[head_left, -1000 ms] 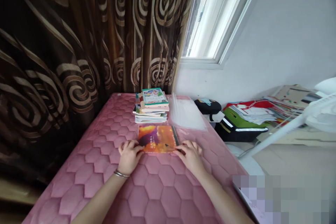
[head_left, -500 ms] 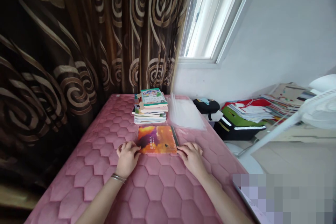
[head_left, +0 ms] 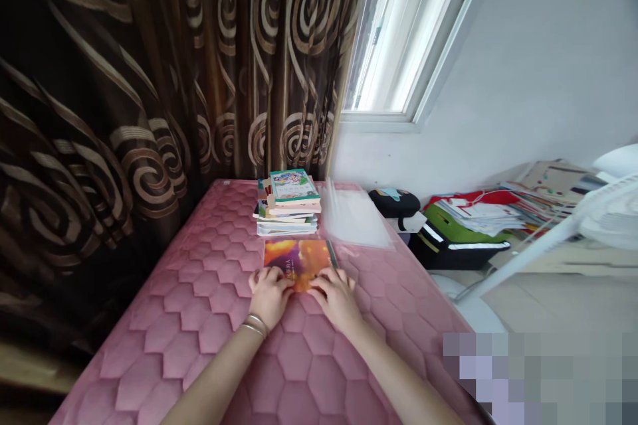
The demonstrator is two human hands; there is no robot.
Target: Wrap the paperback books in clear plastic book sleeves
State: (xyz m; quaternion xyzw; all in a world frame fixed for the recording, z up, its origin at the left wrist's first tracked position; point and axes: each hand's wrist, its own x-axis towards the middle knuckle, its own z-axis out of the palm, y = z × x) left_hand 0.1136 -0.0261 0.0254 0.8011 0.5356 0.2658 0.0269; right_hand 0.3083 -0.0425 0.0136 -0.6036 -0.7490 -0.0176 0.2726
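A book (head_left: 302, 254) with an orange and purple cloud cover lies flat on the pink quilted mattress (head_left: 294, 355). My left hand (head_left: 272, 289), with bracelets at its wrist, rests over the book's near left part. Its fingers are bent on the cover and its thumb is at the near edge. My right hand (head_left: 333, 291) holds the same near edge farther right, fingers curled over the cover. A small gap separates the two thumbs. The hands hide the near corners of the book.
Behind the book stands a stack of books (head_left: 292, 206). To its right lie clear plastic sheets (head_left: 356, 216). Beyond the mattress's right edge are a black and green box (head_left: 453, 239), papers and a white fan (head_left: 528, 252). A patterned curtain (head_left: 224, 66) hangs at the left.
Both hands have slid inward along the book's near edge, from its corners toward the middle. The book has stayed in about the same place on the mattress.
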